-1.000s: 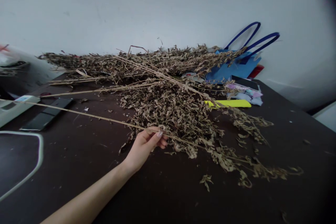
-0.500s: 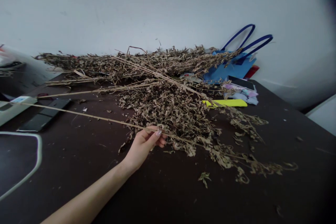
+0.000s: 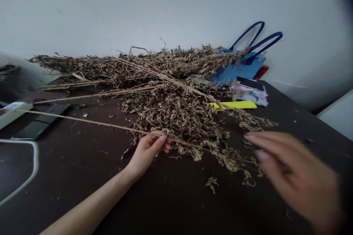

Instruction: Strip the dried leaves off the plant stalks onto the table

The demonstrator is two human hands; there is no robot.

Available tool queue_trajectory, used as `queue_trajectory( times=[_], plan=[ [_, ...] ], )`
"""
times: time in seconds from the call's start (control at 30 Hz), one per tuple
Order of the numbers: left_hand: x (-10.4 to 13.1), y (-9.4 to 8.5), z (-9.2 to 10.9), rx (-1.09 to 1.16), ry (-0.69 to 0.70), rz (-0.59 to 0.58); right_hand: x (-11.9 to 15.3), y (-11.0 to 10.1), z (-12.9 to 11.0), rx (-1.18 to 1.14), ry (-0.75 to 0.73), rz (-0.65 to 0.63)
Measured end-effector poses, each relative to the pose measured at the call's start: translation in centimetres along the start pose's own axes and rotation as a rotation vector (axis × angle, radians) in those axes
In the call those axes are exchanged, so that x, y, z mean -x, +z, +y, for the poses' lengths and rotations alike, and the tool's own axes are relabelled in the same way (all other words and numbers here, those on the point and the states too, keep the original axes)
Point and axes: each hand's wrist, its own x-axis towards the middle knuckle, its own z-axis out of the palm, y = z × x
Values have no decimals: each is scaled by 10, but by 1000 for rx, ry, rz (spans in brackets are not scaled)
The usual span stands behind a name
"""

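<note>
My left hand (image 3: 149,150) pinches a long dried plant stem (image 3: 99,122) between thumb and fingers. Its bare end runs out to the left, and its leafy end (image 3: 228,158) stretches to the right, low over the table. My right hand (image 3: 295,172), smeared by motion, is over that leafy tip at the right, thumb and fingers apart; no hold on it can be seen. Beyond my left hand lies a heap of dry, curled leaves (image 3: 173,114), with other stems (image 3: 165,77) lying across it. A loose leaf (image 3: 212,183) rests on the table nearer me.
Along the wall stretches a large bundle of dried plants (image 3: 91,65). A blue bag (image 3: 234,68), a yellow strip (image 3: 234,105) and a folded cloth (image 3: 250,93) are at the right. On the left lie a dark phone (image 3: 41,121), a white power strip (image 3: 16,113) and a white cable (image 3: 35,161).
My right hand has come into view from the right, reaching the leafy tip. My left hand keeps its pinch on the stem. The whole view has shifted slightly.
</note>
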Motion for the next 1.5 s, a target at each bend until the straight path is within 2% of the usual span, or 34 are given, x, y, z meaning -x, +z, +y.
queue_trajectory(
  times=[0.1, 0.17, 0.23, 0.33, 0.37, 0.43, 0.5, 0.57, 0.67, 0.77, 0.87, 1.03, 1.37, 1.5],
  plan=[
    [0, 0, 0, -19, 5, 20, -28, 40, -38, -164, -180, -134],
    [0, 1, 1, -28, 11, 33, -44, 53, -37, -125, -151, -121],
    [0, 1, 3, -28, 18, 40, -55, 51, -11, 121, -22, -125],
    [0, 0, 6, -15, 28, 43, -59, 31, 45, 477, 166, -172],
    [0, 0, 6, -12, 30, 44, -57, 24, 59, 549, 230, -180],
    [-1, -1, 6, -8, 28, 47, -53, 16, 68, 482, 299, -130],
    [-1, -1, 6, -9, 25, 51, -50, 18, 51, 176, 306, -18],
    [-1, -1, 5, -17, 25, 52, -50, 30, 17, -103, 199, -45],
    [-1, -1, 5, -34, 33, 51, -54, 53, -33, -248, -6, -176],
    [-1, 0, 6, -41, 37, 53, -54, 73, -57, -228, -80, -262],
    [-1, 0, 5, -40, 36, 47, -48, 83, -58, -105, -110, -284],
    [0, 1, 4, -50, 21, 31, -40, 86, -55, -10, -109, -337],
    [0, 0, 2, -62, 44, -20, -34, 91, -52, -29, -96, -280],
    [-1, 0, 2, -153, 49, -19, -31, 92, -52, -58, -108, -252]
  ],
)
